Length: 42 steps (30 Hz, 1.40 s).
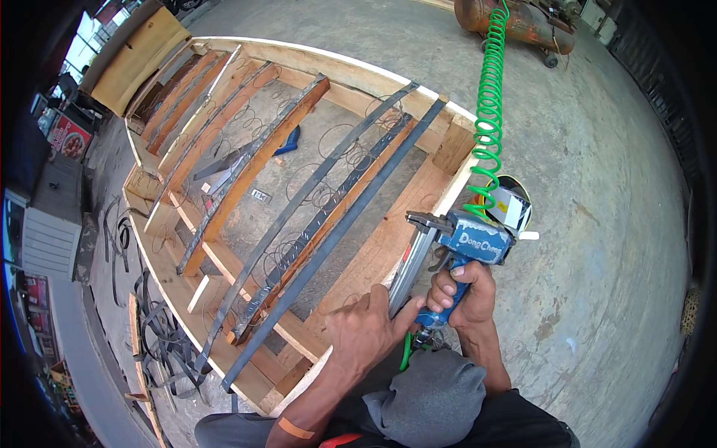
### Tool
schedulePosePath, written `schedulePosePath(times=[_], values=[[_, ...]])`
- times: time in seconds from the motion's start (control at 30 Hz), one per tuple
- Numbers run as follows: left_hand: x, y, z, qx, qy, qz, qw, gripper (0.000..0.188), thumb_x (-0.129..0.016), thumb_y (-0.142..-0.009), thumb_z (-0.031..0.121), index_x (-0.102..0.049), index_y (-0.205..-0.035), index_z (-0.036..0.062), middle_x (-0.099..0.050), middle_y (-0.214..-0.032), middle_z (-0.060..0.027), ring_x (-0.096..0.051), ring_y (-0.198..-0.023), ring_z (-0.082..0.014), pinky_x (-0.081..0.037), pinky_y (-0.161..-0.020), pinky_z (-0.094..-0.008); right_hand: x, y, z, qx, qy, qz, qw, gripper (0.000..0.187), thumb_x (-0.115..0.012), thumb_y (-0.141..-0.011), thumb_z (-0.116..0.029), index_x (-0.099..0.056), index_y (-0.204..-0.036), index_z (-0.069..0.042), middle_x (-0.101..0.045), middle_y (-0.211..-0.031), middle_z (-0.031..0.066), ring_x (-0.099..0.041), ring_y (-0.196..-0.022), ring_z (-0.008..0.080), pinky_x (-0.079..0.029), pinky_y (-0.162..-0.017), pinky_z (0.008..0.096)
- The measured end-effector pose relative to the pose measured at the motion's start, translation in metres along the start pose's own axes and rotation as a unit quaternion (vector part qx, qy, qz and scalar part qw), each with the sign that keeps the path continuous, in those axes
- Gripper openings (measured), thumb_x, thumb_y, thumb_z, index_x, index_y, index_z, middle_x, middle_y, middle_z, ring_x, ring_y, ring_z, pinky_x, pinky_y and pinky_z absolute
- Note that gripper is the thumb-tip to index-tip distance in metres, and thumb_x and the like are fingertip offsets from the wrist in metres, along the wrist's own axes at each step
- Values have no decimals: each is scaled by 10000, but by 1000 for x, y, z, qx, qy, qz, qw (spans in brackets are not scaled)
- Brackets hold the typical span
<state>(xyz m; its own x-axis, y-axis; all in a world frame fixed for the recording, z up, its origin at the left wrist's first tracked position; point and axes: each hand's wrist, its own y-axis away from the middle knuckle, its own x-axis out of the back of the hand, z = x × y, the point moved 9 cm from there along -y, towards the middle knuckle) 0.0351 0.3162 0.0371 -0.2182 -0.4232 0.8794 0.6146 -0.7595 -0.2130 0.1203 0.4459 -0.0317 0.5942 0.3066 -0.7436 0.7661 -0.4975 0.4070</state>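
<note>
We see the air gun (475,237) at the near right, raised over the floor just beside the frame (453,149), its nose directed left. The right hand (472,293) is wrapped around the handle (449,297), fingers curled closed. The left hand (364,326) is partly curled at the near end of the magazine (412,267), thumb and forefinger about it; its underside is hidden, so we cannot tell whether it grips firmly or merely rests there.

We judge the gun rigid and fairly heavy, its weight gathered in the blue head above the fist. The handle is the sound place to take hold; the magazine, long and smooth-looking, suits a second, steadying hand and may prove slippery. We would keep fingers clear of the nose and trigger. The coiled hose (489,97) is springy and likely tugs lightly.

To the left, the near strap (355,215) spans the frame; we expect it to be light and pliant, best held by its ends. Loose straps (160,328) lie tangled at the far left.
</note>
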Motion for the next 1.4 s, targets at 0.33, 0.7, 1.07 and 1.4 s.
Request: schedulePosePath(times=[0.33, 0.7, 1.07, 1.4], values=[[-5, -25, 8, 49, 75, -43, 995, 414, -663, -952, 184, -476, -1234, -55, -657, -907, -288, -682, -701, -463, -556, -614, -543, -7, -6, 6, 11, -5, 44, 999, 263, -543, -803, -160, -591, -1033, -42, -472, -606, 49, -465, -473, 192, -448, -486, 383], [-3, -1, -6, 75, 18, -41, 996, 330, -639, -1003, 326, -507, -938, 31, -618, -683, -165, -674, -541, -343, -536, -448, -436, -5, -5, 24, -64, -31, 26, 997, 311, -542, -769, -145, -595, -1052, -27, -479, -607, 73, -459, -445, 204, -456, -466, 395], [-8, 1, -26, 98, 167, -104, 976, 455, -623, -1006, 421, -522, -1049, -20, -651, -718, -246, -675, -620, -435, -523, -540, -509, -24, -5, 9, -7, 43, -21, 999, 323, -530, -802, -98, -584, -1100, 13, -457, -604, 70, -440, -458, 181, -446, -476, 375], [24, -72, -21, -30, 341, -91, 935, 479, -579, -1046, 372, -595, -1283, -44, -705, -1022, -257, -699, -983, -392, -528, -863, -458, -23, 15, -47, 132, 153, 29, 979, 149, -608, -806, -2, -614, -945, 51, -530, -651, 98, -485, -507, 178, -441, -527, 357]])
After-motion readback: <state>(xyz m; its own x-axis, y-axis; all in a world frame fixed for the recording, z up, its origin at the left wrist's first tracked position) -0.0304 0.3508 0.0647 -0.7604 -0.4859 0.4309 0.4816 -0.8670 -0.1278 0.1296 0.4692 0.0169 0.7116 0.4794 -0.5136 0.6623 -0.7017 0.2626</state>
